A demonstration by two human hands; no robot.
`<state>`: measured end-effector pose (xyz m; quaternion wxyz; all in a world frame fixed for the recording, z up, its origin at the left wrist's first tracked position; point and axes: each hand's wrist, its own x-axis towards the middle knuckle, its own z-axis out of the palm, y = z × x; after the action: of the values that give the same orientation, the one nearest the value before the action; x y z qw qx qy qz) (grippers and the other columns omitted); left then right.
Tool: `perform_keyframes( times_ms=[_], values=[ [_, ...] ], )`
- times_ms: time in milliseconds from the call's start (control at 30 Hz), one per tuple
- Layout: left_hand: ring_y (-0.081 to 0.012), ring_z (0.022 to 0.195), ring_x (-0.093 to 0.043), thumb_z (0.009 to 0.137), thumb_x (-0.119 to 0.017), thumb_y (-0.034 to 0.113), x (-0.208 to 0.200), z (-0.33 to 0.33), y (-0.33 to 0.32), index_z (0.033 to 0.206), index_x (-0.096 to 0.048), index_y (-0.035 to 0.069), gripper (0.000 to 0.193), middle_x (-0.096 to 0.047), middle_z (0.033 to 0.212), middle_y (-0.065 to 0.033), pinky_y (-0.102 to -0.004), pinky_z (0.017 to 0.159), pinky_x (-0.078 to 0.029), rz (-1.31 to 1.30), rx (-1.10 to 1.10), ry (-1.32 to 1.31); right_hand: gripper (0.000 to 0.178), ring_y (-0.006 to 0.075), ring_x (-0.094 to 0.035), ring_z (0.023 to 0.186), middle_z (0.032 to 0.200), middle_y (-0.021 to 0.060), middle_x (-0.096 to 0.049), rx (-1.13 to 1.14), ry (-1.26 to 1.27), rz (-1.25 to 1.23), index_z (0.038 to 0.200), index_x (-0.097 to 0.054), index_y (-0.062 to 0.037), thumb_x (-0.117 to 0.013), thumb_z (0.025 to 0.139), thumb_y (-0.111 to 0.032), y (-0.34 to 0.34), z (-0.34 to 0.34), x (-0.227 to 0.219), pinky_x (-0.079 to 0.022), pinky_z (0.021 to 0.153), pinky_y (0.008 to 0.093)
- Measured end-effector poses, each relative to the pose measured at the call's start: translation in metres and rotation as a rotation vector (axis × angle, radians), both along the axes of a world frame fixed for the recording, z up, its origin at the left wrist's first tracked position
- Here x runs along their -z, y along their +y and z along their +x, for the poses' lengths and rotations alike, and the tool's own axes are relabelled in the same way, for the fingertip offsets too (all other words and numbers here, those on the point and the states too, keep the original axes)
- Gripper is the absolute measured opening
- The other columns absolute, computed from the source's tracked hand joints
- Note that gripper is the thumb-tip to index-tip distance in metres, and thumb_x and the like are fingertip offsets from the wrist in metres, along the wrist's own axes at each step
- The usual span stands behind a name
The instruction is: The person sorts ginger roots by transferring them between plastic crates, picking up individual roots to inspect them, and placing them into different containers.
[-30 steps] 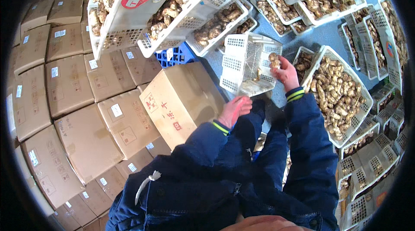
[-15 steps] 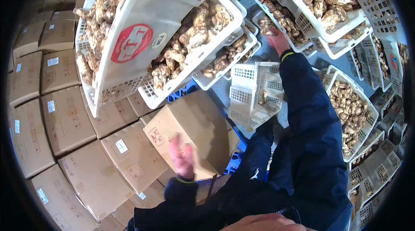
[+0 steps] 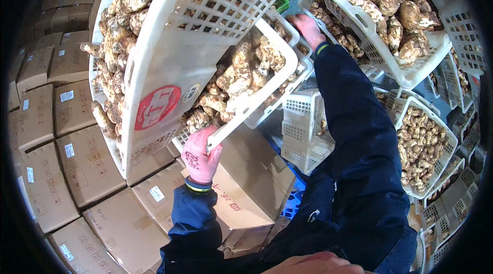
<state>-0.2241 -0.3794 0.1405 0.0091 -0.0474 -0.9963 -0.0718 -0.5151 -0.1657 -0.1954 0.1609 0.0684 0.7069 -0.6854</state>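
Observation:
My left hand (image 3: 201, 156), in a pink glove, is closed round the near corner of a white plastic crate (image 3: 245, 116). That crate holds knobbly brown and cream produce (image 3: 239, 81), like roots or mushrooms. My right hand (image 3: 307, 28) reaches past the crate's far end, close to the rims of the crates there. Its fingertips are partly out of sight, so whether it grips a rim is unclear. Leaning over the held crate at the left is a second white crate (image 3: 177, 53) with a round red mark, filled with the same produce.
Brown cartons (image 3: 82, 163) stand stacked along the left. Below the held crate is another brown carton (image 3: 249, 171), beside a blue plastic pallet (image 3: 294, 199). A white crate (image 3: 302, 133) stands by my legs. More filled crates (image 3: 421, 145) are stacked on the right.
My left hand has risen from above the carton to the near corner of the crate. My right hand has moved left and away, off the produce in a crate on the right.

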Motion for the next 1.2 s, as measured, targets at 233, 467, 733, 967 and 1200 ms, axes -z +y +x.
perform_keyframes(
  times_ms=[233,467,733,967,1200],
  values=[
    [-0.0288,0.088,-0.061,0.065,-0.063,0.002,0.024,-0.016,0.014,0.099,-0.061,0.009,0.034,-0.064,0.095,-0.0103,-0.0354,0.079,-0.048,0.12,0.022,-0.026,0.028,0.0185,-0.05,0.099,0.109,0.0069,-0.053,-0.068,-0.005,-0.004,0.114,-0.05,-0.0051,-0.041,0.093,-0.022,0.038,-0.054,0.042,-0.037,0.092,0.0246],
    [-0.0289,0.089,-0.06,0.066,-0.063,0.004,0.025,-0.008,0.01,0.101,-0.061,0.009,0.036,-0.063,0.097,-0.0112,-0.0361,0.081,-0.048,0.106,-0.031,-0.038,0.029,0.0092,-0.052,0.068,0.081,0.0002,-0.059,0.492,-0.045,-0.606,0.111,-0.057,-0.0021,-0.05,0.092,-0.023,0.063,0.114,0.0,-0.043,0.062,0.0238],
    [-0.0256,0.089,-0.061,0.075,-0.068,0.014,0.034,0.003,0.006,0.105,-0.059,0.009,0.031,-0.062,0.097,-0.0103,-0.0351,0.081,-0.047,0.084,-0.117,-0.001,0.032,0.0152,-0.06,0.07,0.09,0.0084,-0.064,0.791,-0.672,-0.314,0.114,-0.056,-0.0028,-0.054,0.091,-0.024,0.179,0.5,0.052,-0.049,0.064,0.0267],
    [-0.0214,0.09,-0.058,0.077,-0.065,0.005,0.043,0.006,0.007,0.114,-0.053,0.004,0.039,-0.057,0.106,-0.0128,-0.034,0.081,-0.047,0.062,-0.152,0.127,0.037,0.0155,-0.062,0.069,0.089,0.0036,-0.064,0.626,-0.835,-0.457,0.121,-0.051,-0.0099,-0.056,0.089,-0.027,0.192,0.622,0.106,-0.048,0.055,0.0274],
    [-0.0277,0.11,-0.051,0.079,-0.067,0.011,0.146,0.108,0.164,0.122,-0.044,-0.002,0.05,-0.052,0.119,-0.0162,-0.0383,0.093,-0.042,0.229,0.342,0.166,0.03,0.0128,-0.058,0.061,0.081,0.0055,-0.063,0.731,-0.9,-0.524,0.116,-0.054,-0.0087,-0.056,0.09,-0.024,0.182,0.607,0.079,-0.046,0.052,0.0234]
  ],
)
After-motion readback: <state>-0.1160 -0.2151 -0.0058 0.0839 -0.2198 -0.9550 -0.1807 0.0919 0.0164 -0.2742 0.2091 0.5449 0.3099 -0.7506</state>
